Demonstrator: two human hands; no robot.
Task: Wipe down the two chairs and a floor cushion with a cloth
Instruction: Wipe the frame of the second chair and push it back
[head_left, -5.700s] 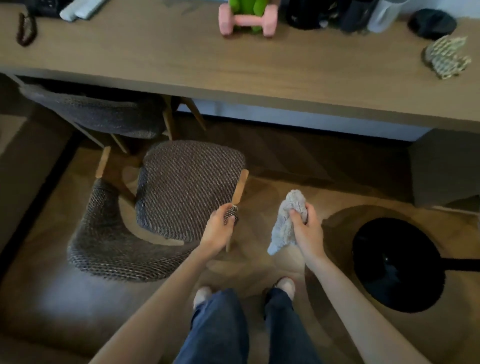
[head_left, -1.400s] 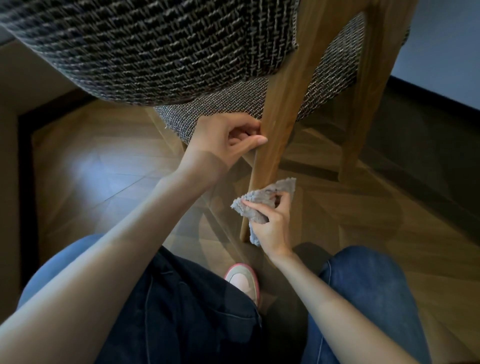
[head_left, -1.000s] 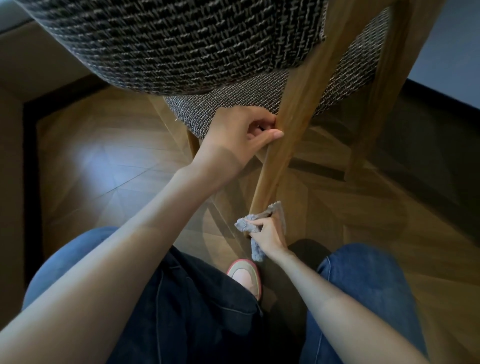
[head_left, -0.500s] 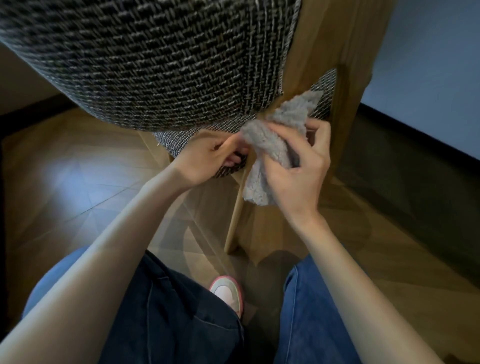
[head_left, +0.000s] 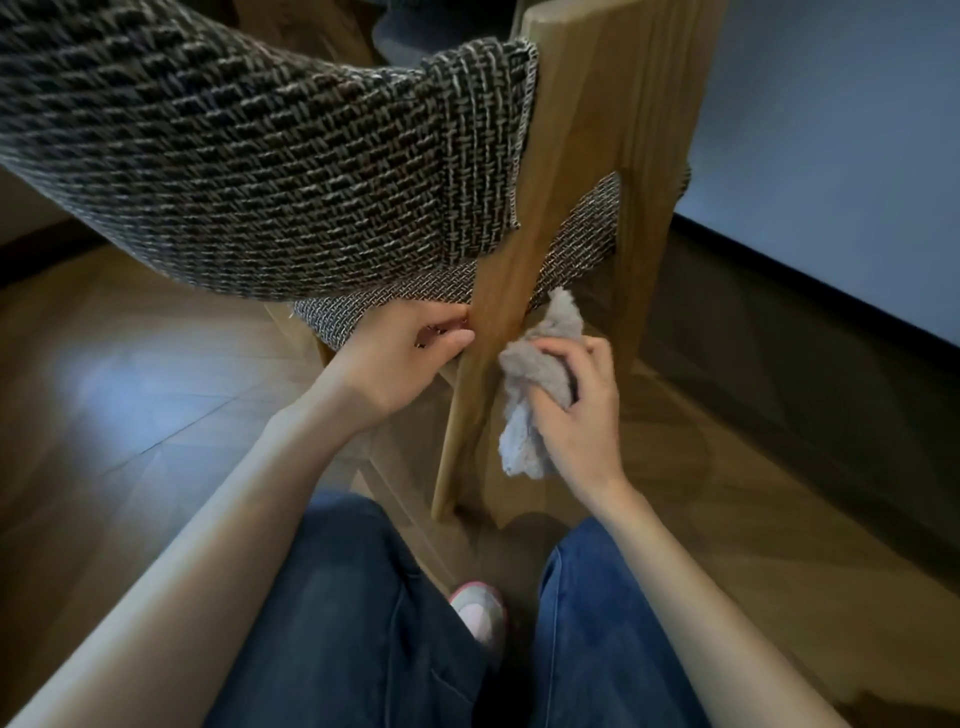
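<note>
A chair fills the upper view: its dark woven backrest (head_left: 249, 171) hangs close above me, and the woven seat (head_left: 571, 239) shows behind. A slanted wooden leg (head_left: 498, 332) runs down from the top right to the floor. My left hand (head_left: 400, 358) grips this leg from the left, just under the seat. My right hand (head_left: 582, 410) holds a bunched grey cloth (head_left: 535, 384) against the leg's right side, with a loose end hanging below the fist. A second wooden leg (head_left: 644, 270) stands behind.
I crouch on a wooden parquet floor (head_left: 156, 395), my knees in blue jeans (head_left: 353, 623) at the bottom and a pink shoe (head_left: 480, 616) between them. A pale wall (head_left: 831, 182) with a dark baseboard runs along the right.
My right hand with the cloth went down the leg, up to the seat, and has now dropped to mid-leg. My left hand keeps its grip on the leg.
</note>
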